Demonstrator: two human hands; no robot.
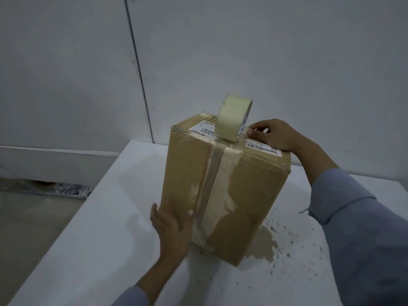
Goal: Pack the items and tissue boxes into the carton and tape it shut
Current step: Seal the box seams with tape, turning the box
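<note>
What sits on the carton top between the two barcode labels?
In the head view, the tape roll stands on edge there, on the carton.

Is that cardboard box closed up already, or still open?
Shut. The carton's flaps meet at a seam covered by a tape strip, and the tape roll stands on its top edge.
</note>
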